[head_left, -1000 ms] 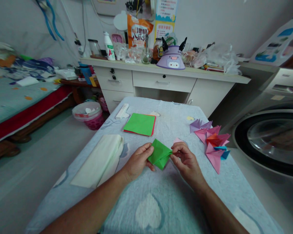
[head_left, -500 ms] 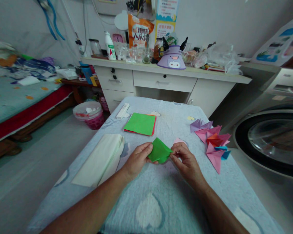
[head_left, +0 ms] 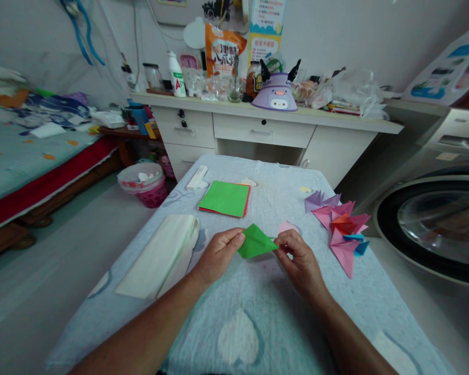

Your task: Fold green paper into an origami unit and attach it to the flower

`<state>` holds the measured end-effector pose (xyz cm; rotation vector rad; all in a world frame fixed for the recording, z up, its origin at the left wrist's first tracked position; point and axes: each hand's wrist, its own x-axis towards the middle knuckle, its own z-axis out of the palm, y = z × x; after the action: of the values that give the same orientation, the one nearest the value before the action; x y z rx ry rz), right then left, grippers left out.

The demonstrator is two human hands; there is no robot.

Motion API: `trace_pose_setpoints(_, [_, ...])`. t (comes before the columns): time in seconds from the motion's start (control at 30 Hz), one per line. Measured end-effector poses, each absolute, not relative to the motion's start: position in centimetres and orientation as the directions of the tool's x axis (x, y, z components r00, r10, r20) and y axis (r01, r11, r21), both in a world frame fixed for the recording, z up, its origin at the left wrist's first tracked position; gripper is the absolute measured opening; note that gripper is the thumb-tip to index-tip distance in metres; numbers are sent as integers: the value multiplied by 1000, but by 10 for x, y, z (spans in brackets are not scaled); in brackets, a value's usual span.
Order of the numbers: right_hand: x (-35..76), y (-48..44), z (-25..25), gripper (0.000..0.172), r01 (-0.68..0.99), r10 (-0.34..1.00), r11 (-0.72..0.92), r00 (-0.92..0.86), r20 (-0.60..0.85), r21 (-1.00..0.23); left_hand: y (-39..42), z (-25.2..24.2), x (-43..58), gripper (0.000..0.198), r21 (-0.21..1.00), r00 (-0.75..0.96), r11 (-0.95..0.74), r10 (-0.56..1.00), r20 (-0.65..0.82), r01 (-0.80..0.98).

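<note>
A folded piece of green origami paper (head_left: 257,241) is held above the cloth-covered table between my two hands. My left hand (head_left: 222,252) pinches its left corner, thumb on top. On the opposite side, the fingertips of my right hand (head_left: 297,256) grip the right corner. Beyond my left hand lies a stack of square paper sheets (head_left: 224,198), green on top with a red edge showing below. To the right rest folded paper pieces in pink (head_left: 343,251), orange, blue and purple (head_left: 321,201), set close together.
Left of my hands lies a folded pale bundle (head_left: 160,255), with a small white box (head_left: 197,178) farther back. A cluttered white cabinet (head_left: 187,125) stands behind the table, a washing machine (head_left: 433,156) at the right. A pink bin (head_left: 150,194) is on the floor at left.
The green paper now looks flatter and more pointed toward my right hand. My left fingers under it no longer show. Both hands stay in nearly the same place.
</note>
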<state>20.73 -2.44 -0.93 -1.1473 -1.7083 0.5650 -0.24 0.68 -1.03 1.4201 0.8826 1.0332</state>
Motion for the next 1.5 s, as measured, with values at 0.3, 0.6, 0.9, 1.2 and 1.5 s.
trace_pose_setpoints(0.3, [207, -26, -4, 14, 480, 877, 463, -127, 463, -745, 7, -9, -2, 38, 993, 323, -115, 940, 110, -5])
trace_pose_setpoints(0.6, [208, -26, -4, 14, 461, 887, 441, -95, 451, -770, 9, -13, -2, 36, 994, 306, -69, 948, 91, -82])
trace_pose_setpoints(0.9, [207, -31, -6, 9, 170, 970, 243, -29, 241, -955, 9, -18, 3, 35, 941, 305, 87, 952, 18, -327])
trace_pose_setpoints(1.2, [198, -32, -4, 19, 82, 980, 197, -27, 195, -977, 5, -21, 13, 31, 914, 368, 178, 929, -34, -364])
trace_pose_setpoints(1.5, [198, -29, -5, 21, 46, 983, 181, 17, 182, -982, 4, -16, 14, 26, 963, 410, 176, 909, -80, -202])
